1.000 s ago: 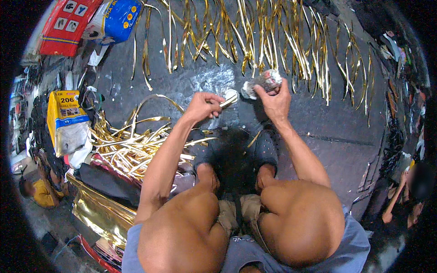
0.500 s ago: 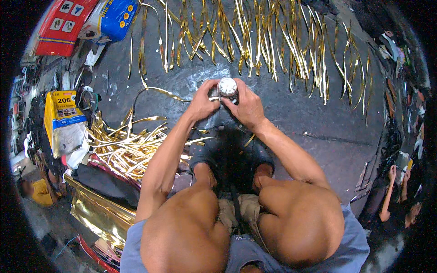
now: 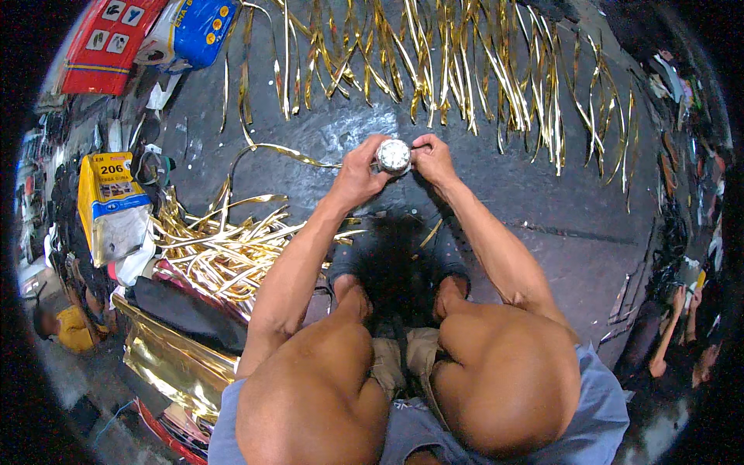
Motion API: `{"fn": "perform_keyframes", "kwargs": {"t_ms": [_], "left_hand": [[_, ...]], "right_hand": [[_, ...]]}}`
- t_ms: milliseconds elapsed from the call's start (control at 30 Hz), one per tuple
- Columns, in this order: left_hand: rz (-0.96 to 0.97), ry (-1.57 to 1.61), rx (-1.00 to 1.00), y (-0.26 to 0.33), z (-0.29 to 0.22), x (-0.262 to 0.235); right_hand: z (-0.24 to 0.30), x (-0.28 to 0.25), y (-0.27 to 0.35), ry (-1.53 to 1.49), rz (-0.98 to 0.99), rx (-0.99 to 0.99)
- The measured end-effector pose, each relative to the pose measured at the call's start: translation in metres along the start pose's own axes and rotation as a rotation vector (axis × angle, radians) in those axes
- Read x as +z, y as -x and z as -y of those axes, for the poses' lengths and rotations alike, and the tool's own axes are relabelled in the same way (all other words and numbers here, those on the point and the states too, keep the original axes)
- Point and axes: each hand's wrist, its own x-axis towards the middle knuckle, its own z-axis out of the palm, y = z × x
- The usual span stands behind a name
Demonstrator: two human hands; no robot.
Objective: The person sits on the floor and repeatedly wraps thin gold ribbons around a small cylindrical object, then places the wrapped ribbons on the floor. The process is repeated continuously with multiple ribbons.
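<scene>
I squat over a dark floor with both hands raised in front of my knees. My left hand [image 3: 358,172] and my right hand [image 3: 431,157] together grip a small round silvery roll [image 3: 394,156], probably tape. A gold foil strip [image 3: 279,151] curves away from near my left hand toward the left. Beyond my hands, several long gold foil strips [image 3: 434,54] lie side by side across the floor.
A loose heap of gold strips [image 3: 221,244] lies left of my knee, with a folded gold sheet [image 3: 174,364] below it. A yellow packet [image 3: 112,201], a blue packet [image 3: 194,31] and a red box [image 3: 105,43] sit along the left. Another person [image 3: 682,325] crouches far right.
My hands were apart, the right holding the roll higher up; they have come together on the roll in front of me.
</scene>
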Motion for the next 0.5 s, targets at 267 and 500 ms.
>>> {"fn": "perform_keyframes", "kwargs": {"t_ms": [267,500], "left_hand": [[-0.016,-0.046,0.023,0.0,-0.009,-0.007],[0.011,-0.003,0.012,0.0,-0.004,-0.006]], "right_hand": [[0.089,-0.05,0.077,-0.529,0.218,-0.211],[0.222,-0.121,0.173,-0.605,0.399,-0.495]]}}
